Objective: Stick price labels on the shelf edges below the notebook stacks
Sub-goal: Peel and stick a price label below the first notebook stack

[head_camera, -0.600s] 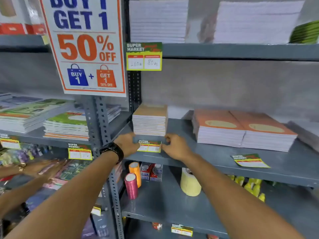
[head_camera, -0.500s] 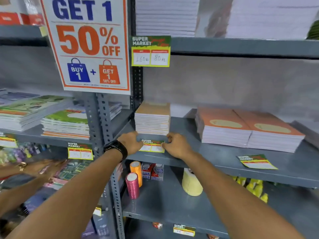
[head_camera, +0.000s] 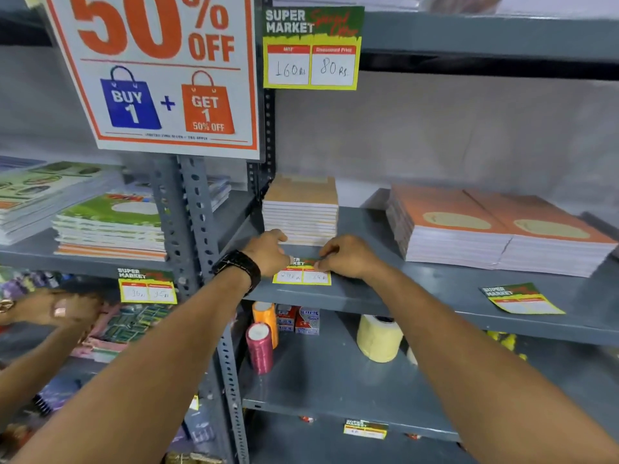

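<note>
Setting: grey metal shelf (head_camera: 435,289) unit in a shop, stationery on several levels.
Price label: yellow-green price label (head_camera: 301,274) on the shelf's front edge, just below the small notebook stack (head_camera: 300,209); top corners covered by both hands.
Left hand: left hand (head_camera: 268,252) on the label's upper left corner, fingers curled together and pressing it to the shelf edge, thumb up against the bottom of the stack; black watch (head_camera: 239,267) on the wrist.
Right hand: right hand (head_camera: 348,256) on the label's upper right corner, fingertips bunched and pinching/pressing the label top.
Right of right hand: two orange notebook stacks (head_camera: 495,229) side by side on the same shelf; spare label (head_camera: 521,298) lying flat near the shelf front, well apart from the hands.
Below hands: pink thread spool (head_camera: 259,346), orange spool (head_camera: 264,318) behind it, small red boxes (head_camera: 298,319), cream tape roll (head_camera: 380,336).
Above hands: label on the upper shelf (head_camera: 311,50) reading 160 and 80; 50% off poster (head_camera: 160,72) to its left.
Left of left hand: green-cover notebook stack (head_camera: 110,226), stuck label (head_camera: 147,286) under it; another person's hand (head_camera: 63,309) on the lower shelf.
</note>
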A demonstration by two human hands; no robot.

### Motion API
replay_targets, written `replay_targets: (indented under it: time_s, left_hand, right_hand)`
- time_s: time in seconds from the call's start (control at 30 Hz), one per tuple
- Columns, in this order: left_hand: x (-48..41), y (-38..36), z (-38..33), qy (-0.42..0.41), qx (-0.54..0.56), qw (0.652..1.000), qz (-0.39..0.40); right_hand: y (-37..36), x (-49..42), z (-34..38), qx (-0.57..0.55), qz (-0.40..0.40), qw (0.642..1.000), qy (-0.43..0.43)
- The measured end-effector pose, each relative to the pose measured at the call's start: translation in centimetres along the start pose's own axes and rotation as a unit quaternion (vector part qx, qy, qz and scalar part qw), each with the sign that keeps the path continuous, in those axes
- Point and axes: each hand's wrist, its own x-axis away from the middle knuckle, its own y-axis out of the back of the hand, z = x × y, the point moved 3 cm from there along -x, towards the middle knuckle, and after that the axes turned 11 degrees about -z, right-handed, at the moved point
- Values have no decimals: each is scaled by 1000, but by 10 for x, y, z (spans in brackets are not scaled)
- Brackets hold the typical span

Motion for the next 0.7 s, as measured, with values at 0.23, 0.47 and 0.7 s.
replay_targets:
  time_s: [0.23,0.47,0.7]
  left_hand:
    - [-6,2,-4,-35,83,996,20]
    - [4,16,-6,-71,152,986,0]
    - [75,36,-1,-65,223,972,-36]
  right_hand:
    - [-1,-9,-3,-63,32,996,-46]
    - [10,1,3,-203,74,974,-65]
    - [5,67,0,-300,-15,954,-10]
